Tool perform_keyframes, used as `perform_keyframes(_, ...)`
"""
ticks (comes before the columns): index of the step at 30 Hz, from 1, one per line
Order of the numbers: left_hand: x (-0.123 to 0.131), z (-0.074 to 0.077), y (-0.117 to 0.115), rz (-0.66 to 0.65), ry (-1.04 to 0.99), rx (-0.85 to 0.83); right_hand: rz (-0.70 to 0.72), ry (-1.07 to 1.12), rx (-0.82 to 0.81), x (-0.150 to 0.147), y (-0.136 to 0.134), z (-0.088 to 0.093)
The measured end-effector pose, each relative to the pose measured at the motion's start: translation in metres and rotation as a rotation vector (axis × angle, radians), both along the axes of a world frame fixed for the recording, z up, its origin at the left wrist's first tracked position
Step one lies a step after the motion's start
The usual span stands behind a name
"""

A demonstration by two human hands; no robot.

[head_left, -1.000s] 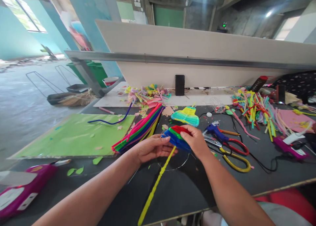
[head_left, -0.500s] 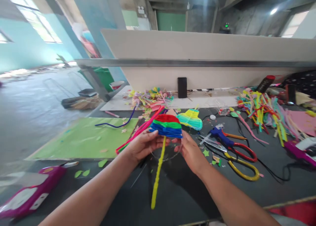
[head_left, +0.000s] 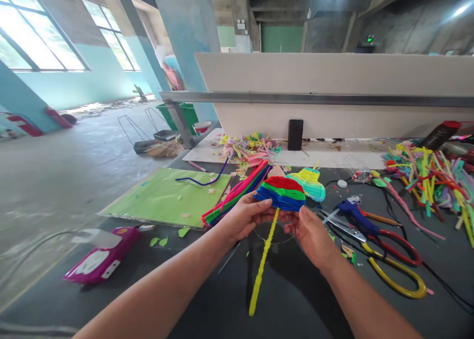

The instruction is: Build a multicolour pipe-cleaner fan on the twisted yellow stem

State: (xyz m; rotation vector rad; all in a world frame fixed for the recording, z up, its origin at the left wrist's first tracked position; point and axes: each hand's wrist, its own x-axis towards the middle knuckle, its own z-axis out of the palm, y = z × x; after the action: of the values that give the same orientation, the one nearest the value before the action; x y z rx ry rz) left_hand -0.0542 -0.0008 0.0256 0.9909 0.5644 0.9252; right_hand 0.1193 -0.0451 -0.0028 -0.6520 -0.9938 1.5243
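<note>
Between both hands is a dome-shaped pipe-cleaner piece (head_left: 283, 193) with red, green and blue bands. A yellow pipe-cleaner stem (head_left: 263, 265) hangs from its lower edge toward me. My left hand (head_left: 250, 214) pinches the left lower edge, thumb on the blue band. My right hand (head_left: 313, 230) grips the right lower corner; some of its fingers are hidden behind the piece. Just behind it lies a yellow and turquoise pipe-cleaner shape (head_left: 310, 183). A bundle of pink, green and blue pipe cleaners (head_left: 237, 190) lies beyond my left wrist.
Right of my hands are scissors (head_left: 402, 279) and a blue glue gun (head_left: 361, 218) with a cord. A magenta device (head_left: 105, 255) sits left, near a green sheet (head_left: 166, 195). Pipe-cleaner scraps (head_left: 429, 176) are heaped at right. A black phone (head_left: 295, 134) leans against the board.
My view has turned left, so the table's things appear further right. Both hands still hold the banded piece, which looks nearly unchanged in pose.
</note>
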Motion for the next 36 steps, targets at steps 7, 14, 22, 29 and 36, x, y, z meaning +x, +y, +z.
perform_keyframes(7, 0.007, -0.003, -0.005, 0.096, 0.034, 0.028, -0.097, 0.025, -0.085, 0.001, 0.005, -0.004)
perform_keyframes(14, 0.011, -0.007, -0.008, 0.092, 0.016, 0.028, -0.147, 0.054, -0.138, 0.004, 0.006, -0.006)
perform_keyframes(22, 0.011, -0.010, -0.007, 0.080, 0.011, 0.002, -0.175, 0.043, -0.143, 0.004, 0.009, -0.007)
perform_keyframes(29, 0.013, -0.013, -0.006, 0.109, 0.055, 0.054, -0.198, 0.101, -0.180, 0.004, 0.010, -0.005)
perform_keyframes(36, 0.010, -0.011, -0.003, 0.079, 0.063, 0.097, -0.213, 0.033, -0.170, 0.007, 0.010, 0.000)
